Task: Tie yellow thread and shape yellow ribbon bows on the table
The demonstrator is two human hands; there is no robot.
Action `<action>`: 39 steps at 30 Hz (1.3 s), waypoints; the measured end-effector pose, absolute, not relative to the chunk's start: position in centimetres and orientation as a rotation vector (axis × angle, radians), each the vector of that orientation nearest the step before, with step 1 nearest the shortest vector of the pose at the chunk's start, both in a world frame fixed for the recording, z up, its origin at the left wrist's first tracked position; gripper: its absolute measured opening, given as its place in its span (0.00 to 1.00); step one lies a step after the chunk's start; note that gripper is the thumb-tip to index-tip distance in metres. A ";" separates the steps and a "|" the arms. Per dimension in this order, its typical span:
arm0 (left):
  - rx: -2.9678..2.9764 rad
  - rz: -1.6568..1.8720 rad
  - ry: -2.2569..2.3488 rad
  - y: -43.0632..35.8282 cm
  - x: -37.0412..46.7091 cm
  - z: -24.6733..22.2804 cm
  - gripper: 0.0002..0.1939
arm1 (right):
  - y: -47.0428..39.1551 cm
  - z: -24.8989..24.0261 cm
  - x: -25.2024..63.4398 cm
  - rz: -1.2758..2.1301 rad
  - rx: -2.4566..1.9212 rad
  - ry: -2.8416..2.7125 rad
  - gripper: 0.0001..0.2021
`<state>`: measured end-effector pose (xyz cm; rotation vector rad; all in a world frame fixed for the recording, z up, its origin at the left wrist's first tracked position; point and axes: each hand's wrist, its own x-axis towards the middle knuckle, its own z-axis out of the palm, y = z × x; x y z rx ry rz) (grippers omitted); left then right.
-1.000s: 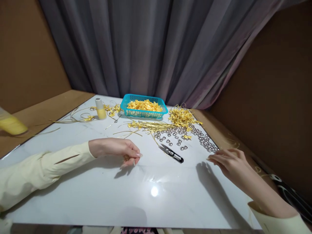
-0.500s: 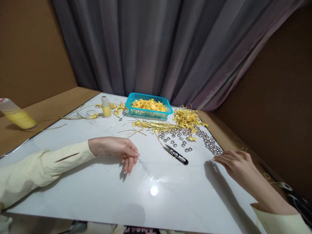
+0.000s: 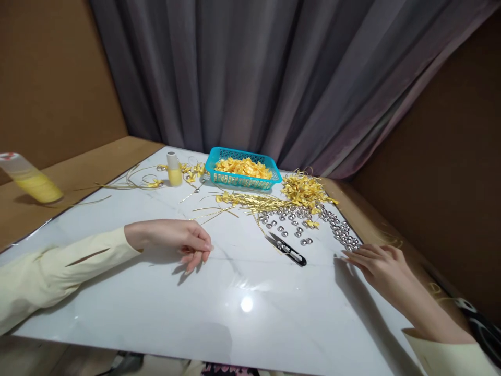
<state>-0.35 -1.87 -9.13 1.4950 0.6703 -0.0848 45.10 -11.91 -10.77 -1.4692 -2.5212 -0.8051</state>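
My left hand (image 3: pixel 191 244) is over the left middle of the white table, thumb and forefinger pinched together and the other fingers curled. At the right edge of the table, my right hand (image 3: pixel 376 258) has its fingers closed together, fingertips pointing left. A very faint thin line seems to run between the two hands; whatever either pinch holds is too fine to make out. Near the right fingertips lie many small silver, bead-like pieces (image 3: pixel 344 235). Black thread snips (image 3: pixel 287 249) rest on the table between the hands.
A blue basket (image 3: pixel 242 184) of yellow ribbon pieces stands at the back. Beside it lie yellow bows with gold cords (image 3: pixel 303 188). A small yellow bottle (image 3: pixel 174 169) stands to its left, and a larger yellow bottle (image 3: pixel 35 180) leans farther left. Black-handled scissors (image 3: pixel 483 326) lie at the far right.
My left hand has moved a little to the left, away from the right hand. The right hand has stayed almost in place, and the view has shifted slightly.
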 end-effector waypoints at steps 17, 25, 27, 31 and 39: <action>1.342 -0.028 0.688 -2.5 -2.2 -10.4 0.16 | -11.2 -12.8 46.2 -0.780 -1.622 -2.615 0.19; 1.317 -0.018 0.668 -2.5 -2.0 -10.8 0.16 | -11.6 -14.1 47.4 -0.762 -1.889 -2.626 0.26; 1.312 -0.016 0.661 -2.5 -2.0 -10.8 0.16 | -11.6 -14.2 47.3 -0.731 -1.972 -2.603 0.30; 1.310 -0.037 0.667 -2.6 -2.1 -10.5 0.16 | -11.2 -12.6 43.1 -0.606 -1.845 -2.516 0.21; 1.350 -0.048 0.642 -2.7 -1.9 -10.1 0.16 | -8.8 -9.7 23.4 0.437 -1.089 -2.486 0.14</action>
